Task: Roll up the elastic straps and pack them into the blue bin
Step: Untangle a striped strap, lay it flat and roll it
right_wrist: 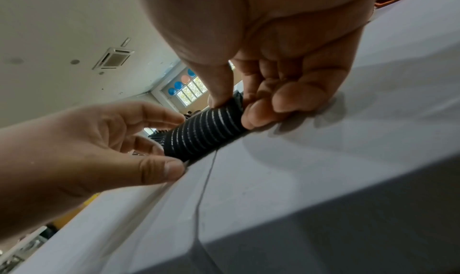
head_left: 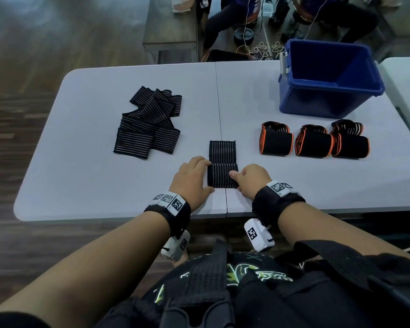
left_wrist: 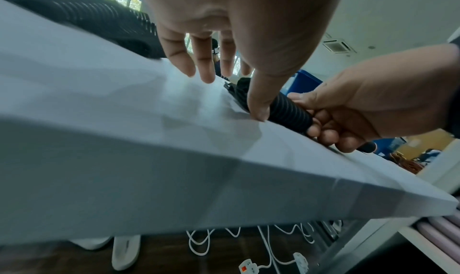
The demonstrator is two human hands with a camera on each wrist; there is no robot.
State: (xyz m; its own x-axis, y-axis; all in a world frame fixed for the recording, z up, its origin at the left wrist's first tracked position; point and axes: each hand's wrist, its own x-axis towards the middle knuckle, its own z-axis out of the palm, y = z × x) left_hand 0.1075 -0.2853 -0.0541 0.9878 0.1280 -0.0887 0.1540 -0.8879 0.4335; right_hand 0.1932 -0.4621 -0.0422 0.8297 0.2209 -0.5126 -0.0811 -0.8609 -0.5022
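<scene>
A black striped elastic strap [head_left: 223, 171] lies at the table's near edge, its near half rolled into a tube [right_wrist: 206, 132] and its far end flat. My left hand [head_left: 205, 176] holds the roll's left end between thumb and fingers. My right hand [head_left: 237, 182] pinches the right end, thumb on top and fingers curled beneath [right_wrist: 256, 117]. Three rolled straps with orange edges [head_left: 314, 144] stand in a row to the right. Beyond them is the blue bin [head_left: 329, 100], whose visible inside shows nothing. Several unrolled striped straps [head_left: 149, 121] lie heaped at the left.
The grey folding table [head_left: 81, 162] has a centre seam running under the strap. A second table edge [head_left: 407, 76] shows at the far right. People, a bench and tangled cables sit beyond the far edge. Power strips and cords [left_wrist: 248, 266] lie on the floor below.
</scene>
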